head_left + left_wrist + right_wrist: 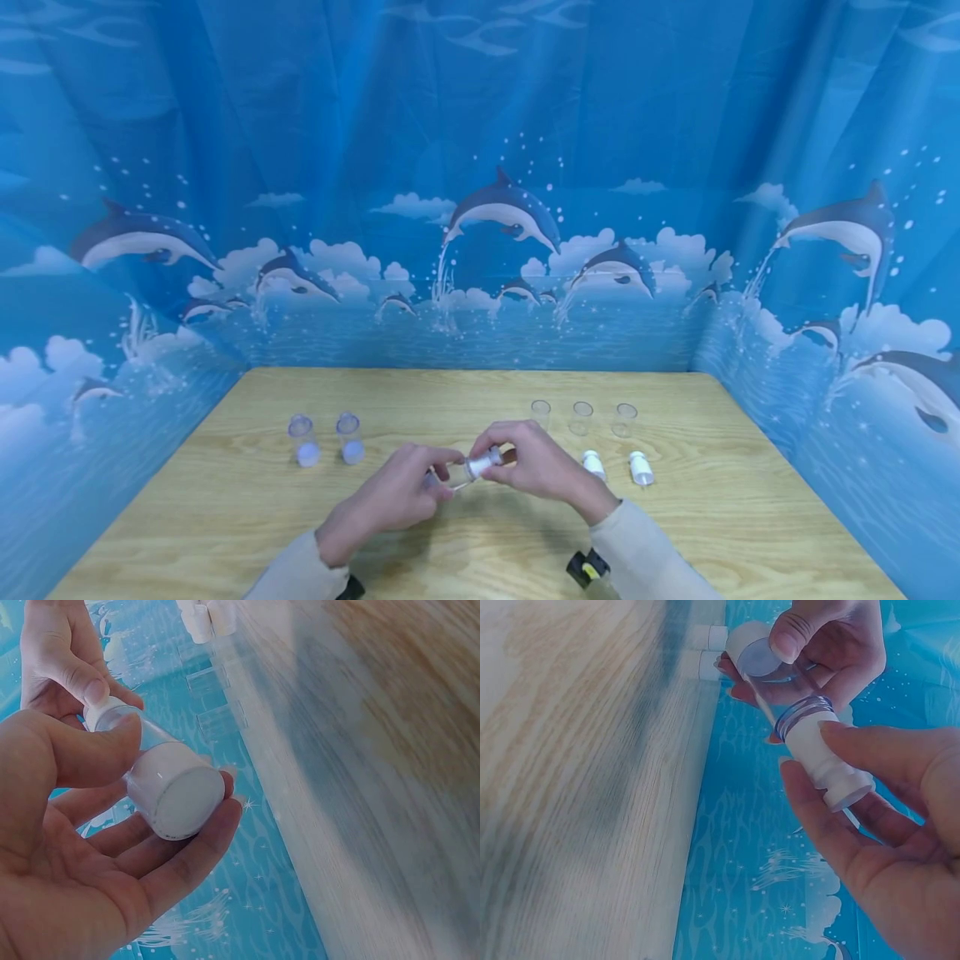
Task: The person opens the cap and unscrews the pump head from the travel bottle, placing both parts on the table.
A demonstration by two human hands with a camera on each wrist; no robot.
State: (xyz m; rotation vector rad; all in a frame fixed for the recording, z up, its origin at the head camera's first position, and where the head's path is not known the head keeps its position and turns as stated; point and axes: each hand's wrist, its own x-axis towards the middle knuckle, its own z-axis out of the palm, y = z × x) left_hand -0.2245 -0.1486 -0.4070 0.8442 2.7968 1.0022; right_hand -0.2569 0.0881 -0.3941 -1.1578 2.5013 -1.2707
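Note:
My left hand [405, 487] grips a small clear bottle [184, 796] with a white base, tilted above the table. Its thumb lies on the clear wall, and the fingers curl under the base. A white stepped top [815, 750], like a pump or sprayer head, is pinched between the thumb and fingers of my right hand [538, 467]. In the right wrist view, this top sits on the bottle's threaded neck [802, 709]. Whether it is screwed tight cannot be told. Both hands are close together over the middle of the table.
Two clear bottles [302, 429] with white bases stand at the left of the wooden table [225, 517]. At the right are three clear cups or caps [582, 418], with two white tops [641, 469] nearer. A blue dolphin-print curtain [480, 333] surrounds the table.

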